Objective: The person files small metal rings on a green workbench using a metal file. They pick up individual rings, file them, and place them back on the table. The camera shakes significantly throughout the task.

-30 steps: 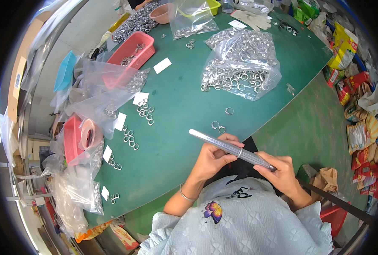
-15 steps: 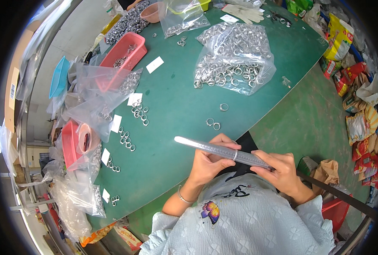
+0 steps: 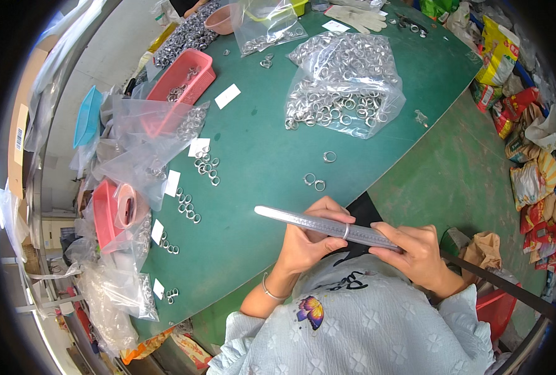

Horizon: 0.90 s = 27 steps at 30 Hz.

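A tapered silver ring mandrel [image 3: 297,217] with graduated markings lies across the space in front of my body, its thin end pointing left over the table. My right hand [image 3: 418,251] grips its thick end, with the fingers closed around it. Around the shaft sits a silver ring [image 3: 347,230], and my left hand [image 3: 309,240] pinches it between thumb and fingers. Beyond the hands, a pair of loose rings [image 3: 314,182] and a single ring [image 3: 330,157] lie on the green tabletop [image 3: 253,156].
A clear bag of many rings [image 3: 347,81] lies farther back. Along the left, white cards [image 3: 172,183] lie beside small groups of rings [image 3: 187,208]. Pink baskets [image 3: 193,78] and plastic bags line the left edge. Colourful packages [image 3: 531,178] are heaped at the right beyond the floor.
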Each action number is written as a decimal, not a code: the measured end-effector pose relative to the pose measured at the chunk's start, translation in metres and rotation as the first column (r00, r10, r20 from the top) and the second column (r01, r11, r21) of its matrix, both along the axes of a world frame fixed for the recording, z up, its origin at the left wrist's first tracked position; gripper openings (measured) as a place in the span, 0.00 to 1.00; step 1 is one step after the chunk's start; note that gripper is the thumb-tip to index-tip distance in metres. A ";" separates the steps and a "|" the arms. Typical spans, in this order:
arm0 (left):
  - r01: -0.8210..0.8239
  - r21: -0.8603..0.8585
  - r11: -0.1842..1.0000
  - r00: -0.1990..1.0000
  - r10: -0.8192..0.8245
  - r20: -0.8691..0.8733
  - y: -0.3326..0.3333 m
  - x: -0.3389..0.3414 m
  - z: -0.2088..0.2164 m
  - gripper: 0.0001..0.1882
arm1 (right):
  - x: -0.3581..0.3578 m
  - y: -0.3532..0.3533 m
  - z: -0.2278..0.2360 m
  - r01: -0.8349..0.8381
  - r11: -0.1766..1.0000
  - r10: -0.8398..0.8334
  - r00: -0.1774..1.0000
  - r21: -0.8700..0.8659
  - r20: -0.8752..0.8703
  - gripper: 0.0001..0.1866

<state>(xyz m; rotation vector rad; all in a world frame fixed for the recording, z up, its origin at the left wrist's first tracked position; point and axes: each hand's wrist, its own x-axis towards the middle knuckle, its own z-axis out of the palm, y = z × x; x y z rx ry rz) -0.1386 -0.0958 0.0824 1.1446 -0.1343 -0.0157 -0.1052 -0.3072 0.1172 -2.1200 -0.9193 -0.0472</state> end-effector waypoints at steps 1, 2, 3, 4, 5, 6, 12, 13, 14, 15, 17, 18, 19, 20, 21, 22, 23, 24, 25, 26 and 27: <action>0.003 0.008 1.000 1.000 -0.003 -0.001 0.000 0.000 0.001 0.21 | 0.000 0.000 0.000 -0.003 1.000 0.003 1.000 0.003 -0.002 0.20; 0.006 0.016 1.000 1.000 -0.006 -0.003 0.001 0.000 0.003 0.20 | 0.001 0.001 0.000 -0.006 1.000 0.006 1.000 0.006 -0.004 0.20; 0.009 0.022 1.000 1.000 -0.009 -0.004 0.001 0.000 0.004 0.20 | 0.001 0.001 0.000 -0.009 1.000 0.009 1.000 0.007 -0.006 0.20; 0.017 0.034 0.999 1.000 -0.017 0.009 0.002 0.000 0.004 0.20 | 0.001 0.001 0.001 -0.011 1.000 0.011 1.000 0.008 -0.011 0.20; 0.024 0.046 0.999 0.999 -0.025 0.021 0.004 0.001 0.003 0.20 | 0.001 0.001 0.001 -0.013 1.000 0.013 1.000 0.009 -0.016 0.19; 0.031 0.059 0.998 0.999 -0.033 0.033 0.005 0.001 0.002 0.19 | 0.001 0.001 0.001 -0.015 1.000 0.015 1.000 0.011 -0.022 0.19; 0.023 0.065 0.998 1.000 -0.025 0.020 0.005 0.000 0.001 0.19 | 0.001 0.001 0.003 -0.016 1.000 0.016 1.000 -0.022 -0.015 0.19; 0.021 0.060 0.998 1.000 -0.022 0.020 0.004 -0.001 0.000 0.19 | 0.000 0.000 0.003 -0.019 1.000 0.018 1.000 -0.020 -0.021 0.19; 0.018 0.055 0.998 1.000 -0.020 0.021 0.004 -0.001 0.000 0.19 | 0.000 0.000 0.003 -0.022 1.000 0.021 0.999 -0.018 -0.027 0.19; 0.017 0.049 0.999 1.000 -0.018 0.021 0.004 -0.001 0.000 0.19 | 0.001 0.001 0.003 -0.024 1.000 0.023 0.999 -0.018 -0.035 0.19; 0.016 0.044 0.999 1.000 -0.017 0.023 0.004 -0.001 -0.001 0.19 | 0.001 0.001 0.002 -0.020 1.000 0.020 0.999 -0.013 -0.041 0.19; 0.015 0.043 0.999 1.000 -0.016 0.025 0.004 -0.001 -0.001 0.20 | 0.001 0.001 0.002 -0.019 1.000 0.018 0.999 -0.010 -0.043 0.19; 0.012 0.040 0.999 1.000 -0.013 0.019 0.004 -0.002 -0.002 0.20 | 0.001 0.002 0.002 -0.021 1.000 0.021 0.999 -0.011 -0.042 0.19; 0.009 0.036 0.999 1.000 -0.009 0.014 0.004 -0.002 -0.004 0.20 | 0.001 0.002 0.003 -0.024 1.000 0.023 0.999 -0.013 -0.042 0.19; 0.007 0.032 0.999 1.000 -0.007 0.009 0.004 -0.003 -0.004 0.20 | 0.002 0.002 0.003 -0.026 1.000 0.025 0.999 -0.016 -0.041 0.19; 0.008 0.034 0.999 1.000 -0.009 0.012 0.004 -0.003 -0.004 0.19 | 0.002 0.002 0.002 -0.027 1.000 0.026 0.999 -0.010 -0.042 0.19; 0.010 0.036 0.999 1.000 -0.010 0.015 0.005 -0.003 -0.004 0.19 | 0.002 0.002 0.000 -0.028 1.000 0.028 0.999 -0.004 -0.043 0.19; 0.010 0.038 0.999 1.000 -0.010 0.018 0.005 -0.003 -0.004 0.19 | 0.002 0.002 0.000 -0.031 1.000 0.031 0.999 0.003 -0.044 0.19; 0.009 0.034 0.999 1.000 -0.010 0.018 0.005 -0.003 -0.004 0.19 | 0.002 0.002 0.000 -0.031 1.000 0.031 0.998 0.004 -0.045 0.19; 0.009 0.030 0.999 1.000 -0.010 0.017 0.004 -0.003 -0.004 0.19 | 0.002 0.002 0.000 -0.031 0.999 0.031 0.998 0.004 -0.047 0.19; 0.009 0.027 1.000 1.000 -0.009 0.017 0.004 -0.003 -0.005 0.19 | 0.002 0.002 0.000 -0.031 0.999 0.032 0.998 0.005 -0.048 0.19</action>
